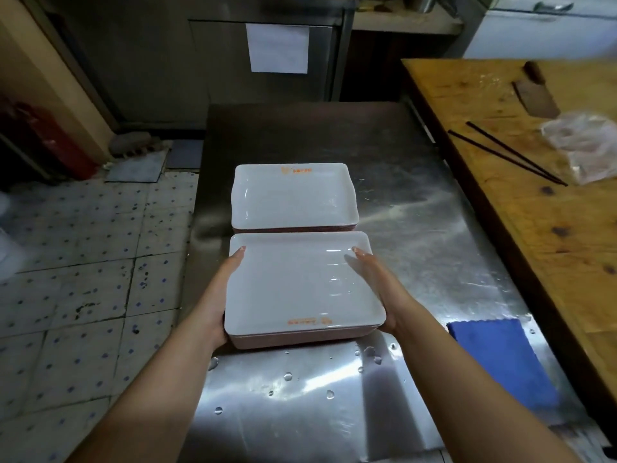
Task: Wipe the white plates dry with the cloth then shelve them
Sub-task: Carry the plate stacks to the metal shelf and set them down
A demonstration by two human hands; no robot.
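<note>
Over the steel table [417, 208], left hand [224, 295] and right hand [377, 289] grip the near plate stack [300, 289].

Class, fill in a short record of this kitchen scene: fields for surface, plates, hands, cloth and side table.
surface: wet stainless steel counter
near stack: white rectangular plates, held at both sides
far stack: white rectangular plates, untouched
left hand: grips near stack
right hand: grips near stack
cloth: blue, folded, lying on counter
side table: wooden, with cleaver, chopsticks
</note>
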